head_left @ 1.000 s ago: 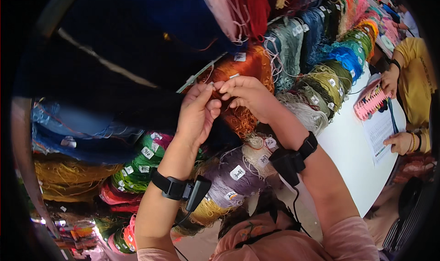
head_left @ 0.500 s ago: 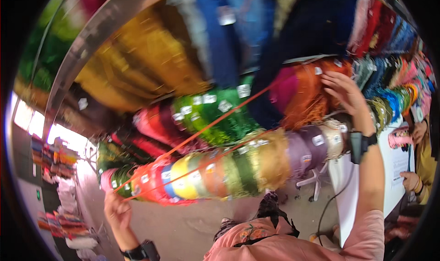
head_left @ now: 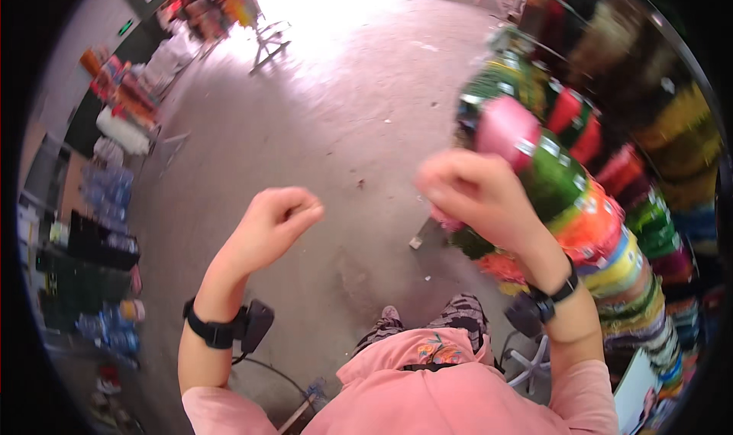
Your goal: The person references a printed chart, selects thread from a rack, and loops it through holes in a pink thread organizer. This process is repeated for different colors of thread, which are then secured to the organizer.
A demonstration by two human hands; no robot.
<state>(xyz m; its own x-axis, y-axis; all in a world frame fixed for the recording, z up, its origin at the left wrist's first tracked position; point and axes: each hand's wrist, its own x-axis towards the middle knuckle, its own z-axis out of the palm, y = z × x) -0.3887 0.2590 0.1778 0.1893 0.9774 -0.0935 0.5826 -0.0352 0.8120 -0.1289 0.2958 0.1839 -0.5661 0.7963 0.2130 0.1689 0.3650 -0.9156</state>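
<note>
In front of me, over the floor, I hold both hands up with bent elbows. My left hand (head_left: 279, 223) is closed, thumb pressed against its curled fingers. My right hand (head_left: 477, 197), a little smeared, is also closed, fingers curled in. Anything thin in either hand cannot be made out. Just beyond the right hand hang skeins of yarn with small white tags: a pink skein (head_left: 510, 128), a dark green skein (head_left: 559, 177) and a coral-orange skein (head_left: 595, 225). Black straps with small dark devices circle both wrists.
More yarn (head_left: 682, 130) hangs on the rack at far right. A white chair base (head_left: 532, 366) and a table corner (head_left: 637, 393) lie at lower right. Clear blue-tinted water bottles (head_left: 107, 194) and a black box (head_left: 103, 240) line the left wall. A stand (head_left: 269, 49) is farther off.
My view has turned left, bringing the rack to the right side. My right hand has left the orange yarn and closed. The orange strand stretched from my left hand no longer shows.
</note>
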